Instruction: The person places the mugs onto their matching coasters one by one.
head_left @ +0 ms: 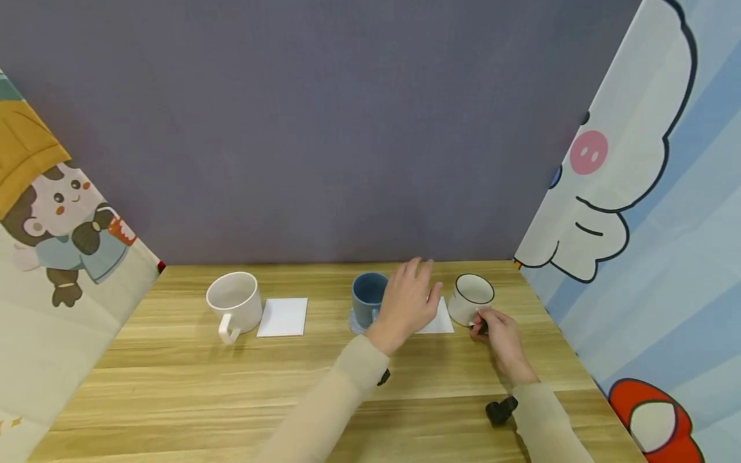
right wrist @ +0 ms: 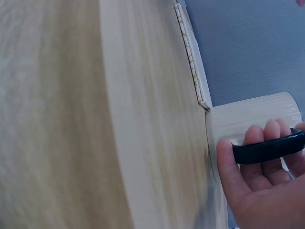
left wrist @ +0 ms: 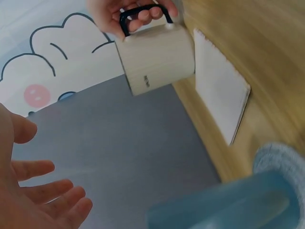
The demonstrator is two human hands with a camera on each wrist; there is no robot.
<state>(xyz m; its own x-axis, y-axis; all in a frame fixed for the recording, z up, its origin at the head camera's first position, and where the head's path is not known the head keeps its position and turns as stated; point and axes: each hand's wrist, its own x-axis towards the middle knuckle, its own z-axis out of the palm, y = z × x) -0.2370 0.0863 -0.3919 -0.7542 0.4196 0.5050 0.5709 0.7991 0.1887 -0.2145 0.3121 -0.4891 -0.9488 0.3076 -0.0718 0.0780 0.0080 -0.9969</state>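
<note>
My right hand (head_left: 502, 335) grips the black handle (right wrist: 269, 149) of a cream mug (head_left: 470, 301) with a black rim. Its fingers curl through the handle in the right wrist view. The mug is upright, at the right side of a white square coaster (head_left: 438, 320). Over that coaster, partly hiding it, my left hand (head_left: 407, 302) is held with fingers spread and nothing in them. Just left of this hand, a blue mug (head_left: 366, 297) stands on a round blue-grey coaster (left wrist: 279, 160); the hand covers part of it in the head view.
Farther left on the wooden table (head_left: 191, 386) are a large white mug (head_left: 238, 307), its handle toward me, and a second white square coaster (head_left: 283, 317). A grey panel (head_left: 336, 128) rises behind the table, with printed cloths at both sides.
</note>
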